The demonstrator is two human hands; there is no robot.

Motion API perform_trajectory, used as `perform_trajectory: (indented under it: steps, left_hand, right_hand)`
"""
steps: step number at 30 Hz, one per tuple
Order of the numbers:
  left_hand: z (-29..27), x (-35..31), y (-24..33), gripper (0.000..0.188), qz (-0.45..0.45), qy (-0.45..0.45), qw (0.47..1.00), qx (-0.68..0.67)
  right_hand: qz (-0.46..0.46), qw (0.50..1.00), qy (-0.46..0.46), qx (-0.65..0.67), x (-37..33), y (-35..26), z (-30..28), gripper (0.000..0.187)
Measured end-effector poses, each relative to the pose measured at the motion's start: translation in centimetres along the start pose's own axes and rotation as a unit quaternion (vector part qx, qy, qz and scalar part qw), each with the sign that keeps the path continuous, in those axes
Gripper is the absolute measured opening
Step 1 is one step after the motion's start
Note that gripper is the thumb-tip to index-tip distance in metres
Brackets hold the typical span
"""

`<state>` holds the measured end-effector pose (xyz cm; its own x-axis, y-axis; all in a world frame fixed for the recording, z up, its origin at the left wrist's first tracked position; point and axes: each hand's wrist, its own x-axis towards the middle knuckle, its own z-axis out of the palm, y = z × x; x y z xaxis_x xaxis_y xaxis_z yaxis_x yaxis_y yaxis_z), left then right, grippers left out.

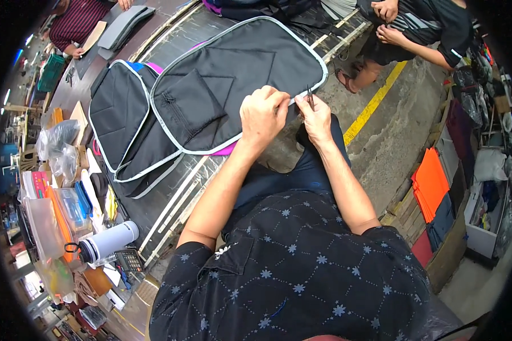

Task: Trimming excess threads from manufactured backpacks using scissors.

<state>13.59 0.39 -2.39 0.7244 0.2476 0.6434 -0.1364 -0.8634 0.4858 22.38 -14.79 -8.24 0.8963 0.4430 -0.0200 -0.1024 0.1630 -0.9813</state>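
A black fabric bag with light grey bound edges lies opened out on the table in front of me, inner side up. Its larger panel reaches past the table's edge toward me. My left hand is closed at the near right edge of that panel, fingers pinched on the grey binding. Close beside it, my right hand holds small dark thread snips, points upward, at the same binding. Whether a thread lies between the blades is too small to tell.
A grey bottle, a calculator and plastic bags crowd the left side. Two people work across the table, one far left and one at right. Orange sheets lie at right, beyond the yellow floor line.
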Motion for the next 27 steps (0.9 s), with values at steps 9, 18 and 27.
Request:
perform_trajectory:
  steps: [9,18,27]
  left_hand:
    - [1.6,-1.8,-1.1,0.010,-0.327,-0.015,0.851,-0.411]
    - [0.5,-0.8,0.6,0.012,-0.177,-0.011,0.965,-0.195]
    - [1.5,-1.2,0.6,0.015,-0.039,-0.018,0.999,-0.027]
  right_hand:
    - [0.000,0.999,0.012,-0.035,0.1,0.7,-0.5,0.025]
    - [0.023,0.999,0.000,-0.038,0.3,1.7,-1.6,0.025]
    - [0.007,0.999,0.011,-0.031,-0.2,0.8,-1.0,0.026]
